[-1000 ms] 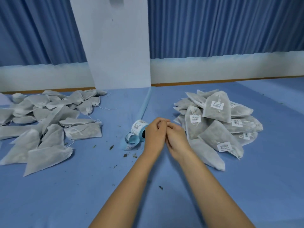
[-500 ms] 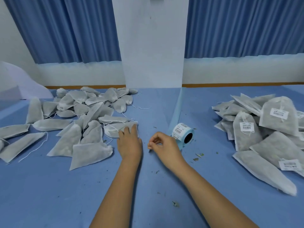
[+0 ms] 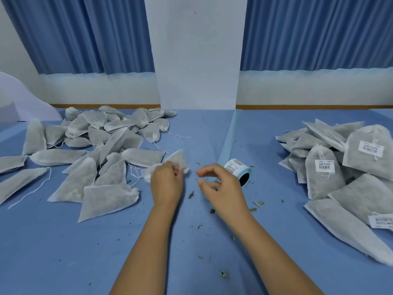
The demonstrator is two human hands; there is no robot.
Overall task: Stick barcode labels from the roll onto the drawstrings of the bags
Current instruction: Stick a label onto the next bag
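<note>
Bag in hand! The left hand has its fingers curled round one white drawstring bag, lifted at the right edge of the unlabelled pile, the cloth bunched up in the grip. I can't pick out that bag's own drawstring, it's lost in the blur behind the knuckles.

Just to the right, close but not touching, the right hand hovers over the table. Fingers loosely curled, thumb and forefinger parted, and nothing visible between them. Whether a label clings to a fingertip is too small to tell.

Right behind it lies the label roll, on its side, barcodes facing up, with its pale blue backing strip running away to the far side of the table.

Off to the right sits the finished pile, white barcode tags showing on several of its bags. Bits of dried leaf are scattered between the hands.

So I'd call this the start of a fresh bag: picked up, not yet tagged. The next move wants the string teased free and held taut, plus a label peeled from the roll and folded squarely around it. Thin string, sticky paper, so it calls for a careful pinch.
</note>
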